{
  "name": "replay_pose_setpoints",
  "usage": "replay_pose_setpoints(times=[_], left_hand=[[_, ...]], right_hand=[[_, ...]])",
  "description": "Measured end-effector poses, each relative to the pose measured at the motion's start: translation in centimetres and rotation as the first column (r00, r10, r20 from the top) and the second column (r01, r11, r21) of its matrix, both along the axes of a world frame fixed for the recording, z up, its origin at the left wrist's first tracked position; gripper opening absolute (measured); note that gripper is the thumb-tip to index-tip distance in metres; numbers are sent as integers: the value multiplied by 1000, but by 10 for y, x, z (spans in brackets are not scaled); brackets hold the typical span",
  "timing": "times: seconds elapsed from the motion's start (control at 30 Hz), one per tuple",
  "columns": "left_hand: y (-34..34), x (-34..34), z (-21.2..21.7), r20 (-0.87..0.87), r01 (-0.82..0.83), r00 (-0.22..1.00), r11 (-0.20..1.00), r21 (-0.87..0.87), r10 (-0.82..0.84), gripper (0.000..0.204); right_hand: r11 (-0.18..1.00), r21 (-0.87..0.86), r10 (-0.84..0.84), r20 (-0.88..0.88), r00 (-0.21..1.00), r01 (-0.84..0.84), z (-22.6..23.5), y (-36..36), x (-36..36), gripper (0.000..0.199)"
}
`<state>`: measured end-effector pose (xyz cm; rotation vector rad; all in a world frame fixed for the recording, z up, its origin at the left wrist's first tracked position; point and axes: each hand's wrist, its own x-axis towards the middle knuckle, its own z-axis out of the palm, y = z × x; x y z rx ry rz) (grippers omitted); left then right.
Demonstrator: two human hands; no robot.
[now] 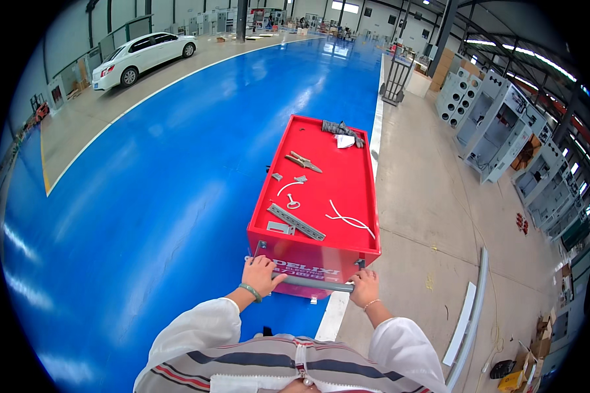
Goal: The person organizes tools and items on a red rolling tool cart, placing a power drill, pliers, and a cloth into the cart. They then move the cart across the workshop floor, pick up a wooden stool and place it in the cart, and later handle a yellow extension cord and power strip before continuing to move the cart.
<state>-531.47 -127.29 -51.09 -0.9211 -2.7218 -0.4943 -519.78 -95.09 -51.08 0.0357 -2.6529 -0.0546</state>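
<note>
A red tool cart (334, 170) stands in front of me, with a grey push handle (318, 284) along its near side. My left hand (261, 275) is closed at the handle's left end, a green bangle on its wrist. At the right end my right hand (365, 287) grips the same bar. On the cart's tray lie a slotted metal strip (296, 221), a small grey plate (280, 227), a key-like metal piece (294, 202) and white wire pieces (351, 221). Farther up are pliers (303, 162), dark grey gloves (343, 131) and a white scrap (344, 141).
Glossy blue floor (177, 183) spreads left and ahead, bordered by a white line. A white car (144, 57) is parked far left. To the right stand a hand truck (396, 78) and grey cabinets (498, 124); long pale strips (462, 321) lie on the concrete.
</note>
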Motion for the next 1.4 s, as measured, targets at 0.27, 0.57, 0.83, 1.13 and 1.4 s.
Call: replay_pose_setpoints(times=[0.27,0.57,0.83,1.13,1.4], left_hand=[[7,15,8,-23,-5,1000,999,-48,4,63],[24,31,4,14,-69,997,984,-162,72,64],[38,36,-7,-48,-90,995,988,-123,84,65],[48,41,-12,-56,-82,996,990,-115,76,66],[58,25,-29,-98,-112,990,991,-78,104,60]], right_hand=[[998,-45,-41,-19,999,40,-15,15,-2,18],[996,-59,-64,57,996,68,-18,33,-1,18],[994,-87,-69,19,997,70,-28,48,-7,18],[984,-118,-119,148,982,137,-26,56,-6,21],[975,-186,-89,163,983,119,-45,65,-24,16]])
